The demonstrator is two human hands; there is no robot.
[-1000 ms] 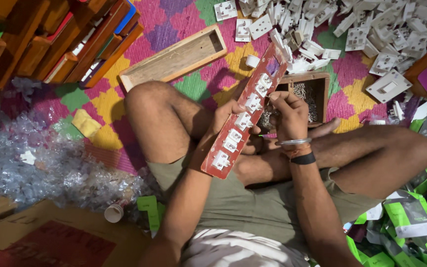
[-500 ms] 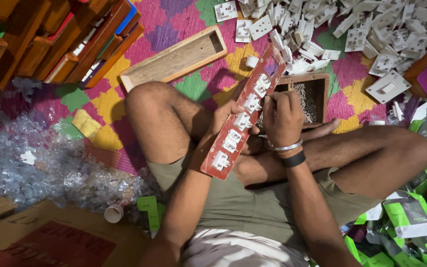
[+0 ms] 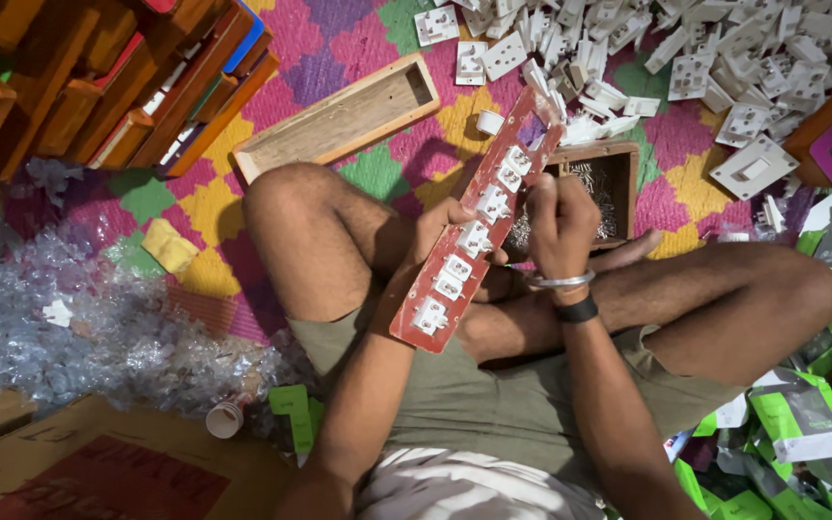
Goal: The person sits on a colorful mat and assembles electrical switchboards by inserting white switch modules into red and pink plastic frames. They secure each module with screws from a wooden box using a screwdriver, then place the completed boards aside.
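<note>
At the frame's centre, the left hand [image 3: 435,231] grips the red board [image 3: 479,231] of white sockets [image 3: 455,274] tilted over the lap. The right hand [image 3: 556,226] pinches something at its edge, too small to identify. The slanted board could slip, likely dropping a screw onto the mat [image 3: 377,173].

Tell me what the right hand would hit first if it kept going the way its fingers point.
Most likely the red board: the right hand has its fingers curled toward the board's upper part, by the white sockets. They may already touch; depth is unclear. The left hand holds the board's other edge.
</note>
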